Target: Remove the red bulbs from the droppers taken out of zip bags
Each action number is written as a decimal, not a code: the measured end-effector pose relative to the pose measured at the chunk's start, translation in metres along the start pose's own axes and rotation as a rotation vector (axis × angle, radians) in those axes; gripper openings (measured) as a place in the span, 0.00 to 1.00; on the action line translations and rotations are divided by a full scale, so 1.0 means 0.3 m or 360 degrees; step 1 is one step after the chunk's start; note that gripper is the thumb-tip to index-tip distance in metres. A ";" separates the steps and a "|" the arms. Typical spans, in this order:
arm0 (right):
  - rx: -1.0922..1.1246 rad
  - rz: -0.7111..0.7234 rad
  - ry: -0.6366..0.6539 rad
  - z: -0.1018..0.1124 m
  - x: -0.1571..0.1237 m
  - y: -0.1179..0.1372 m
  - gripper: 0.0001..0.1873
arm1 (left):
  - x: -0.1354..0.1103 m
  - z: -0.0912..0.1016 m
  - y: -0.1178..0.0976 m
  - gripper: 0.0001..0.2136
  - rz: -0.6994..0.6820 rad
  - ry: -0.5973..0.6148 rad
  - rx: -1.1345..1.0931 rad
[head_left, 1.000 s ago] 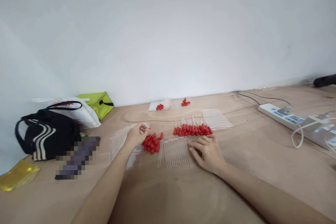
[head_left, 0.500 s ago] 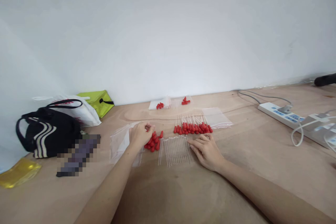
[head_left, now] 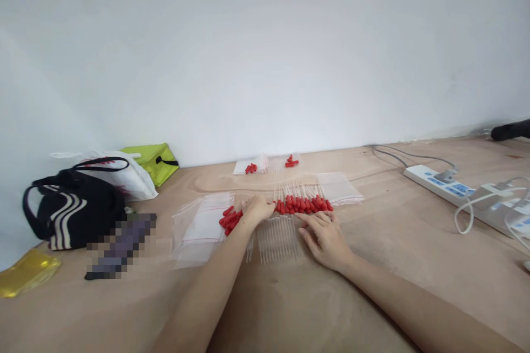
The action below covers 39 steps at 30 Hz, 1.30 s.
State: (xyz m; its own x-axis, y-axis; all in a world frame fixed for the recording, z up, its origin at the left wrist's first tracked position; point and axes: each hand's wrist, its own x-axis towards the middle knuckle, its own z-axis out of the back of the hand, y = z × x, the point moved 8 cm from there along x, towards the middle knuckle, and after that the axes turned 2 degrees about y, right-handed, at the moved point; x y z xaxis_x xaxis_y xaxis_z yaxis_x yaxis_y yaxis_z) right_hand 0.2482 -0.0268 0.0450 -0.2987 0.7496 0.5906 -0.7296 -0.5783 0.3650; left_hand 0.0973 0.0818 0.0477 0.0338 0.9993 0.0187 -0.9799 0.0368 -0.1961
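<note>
Head view: the left hand [head_left: 257, 210], half-curled, its hold hidden, reaches the row of red teardrop-shaped bulbs [head_left: 304, 205]; the right hand [head_left: 326, 238], loosely open, lies beside thin clear tubes [head_left: 277, 240] on the tan surface [head_left: 273, 303].

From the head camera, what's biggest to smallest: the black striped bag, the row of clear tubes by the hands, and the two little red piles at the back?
1. Black striped bag
2. Row of clear tubes
3. Left red pile and right red pile: too alike to rank
</note>
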 end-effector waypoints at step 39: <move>-0.0095 0.0556 -0.0158 0.027 -0.036 0.121 0.07 | -0.465 0.076 -0.053 0.09 -0.1356 -0.0940 -0.0211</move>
State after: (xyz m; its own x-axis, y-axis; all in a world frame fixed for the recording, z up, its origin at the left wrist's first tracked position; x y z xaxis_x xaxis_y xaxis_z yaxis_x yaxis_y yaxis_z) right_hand 0.2299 -0.0585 0.0576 -0.4770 0.4737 0.7403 -0.6297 -0.7718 0.0881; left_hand 0.1037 -0.0584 0.0704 0.5668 0.4784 0.6707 -0.6462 0.7632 0.0017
